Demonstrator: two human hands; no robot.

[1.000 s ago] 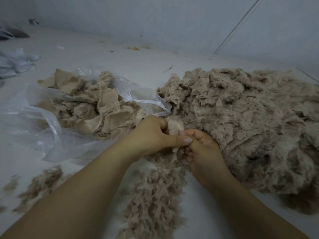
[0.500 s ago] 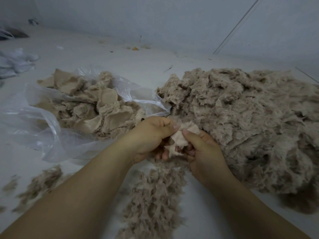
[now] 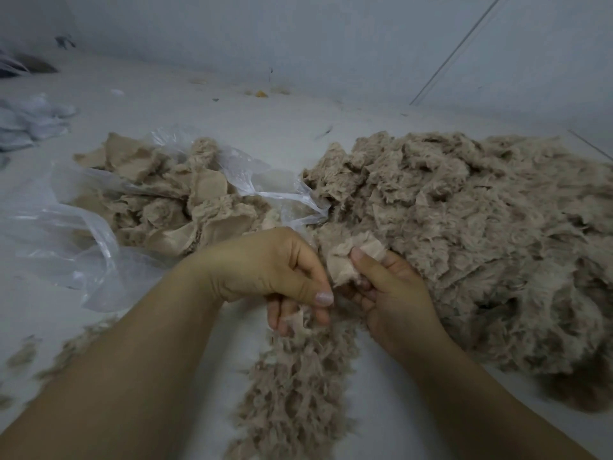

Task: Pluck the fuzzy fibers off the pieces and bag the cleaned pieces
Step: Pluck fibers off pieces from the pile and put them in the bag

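My right hand (image 3: 391,293) grips a small beige fabric piece (image 3: 348,260), thumb pressed on its smooth side. My left hand (image 3: 275,277) sits just left of it, fingers curled downward with a tuft of plucked fuzzy fibers (image 3: 295,322) between them. Below both hands lies a strip of loose plucked fibers (image 3: 292,393). A big heap of fuzzy beige pieces (image 3: 481,234) fills the right side. A clear plastic bag (image 3: 83,247) lies open at the left with cleaned pieces (image 3: 185,210) in it.
More scattered fiber tufts (image 3: 66,353) lie at the lower left. Crumpled pale plastic (image 3: 30,124) sits at the far left. A grey wall (image 3: 331,38) runs along the back of the white surface (image 3: 232,127).
My left hand has pulled down and away from the piece, taking a tuft of fibers with it. My right hand has kept the piece and turned it slightly.
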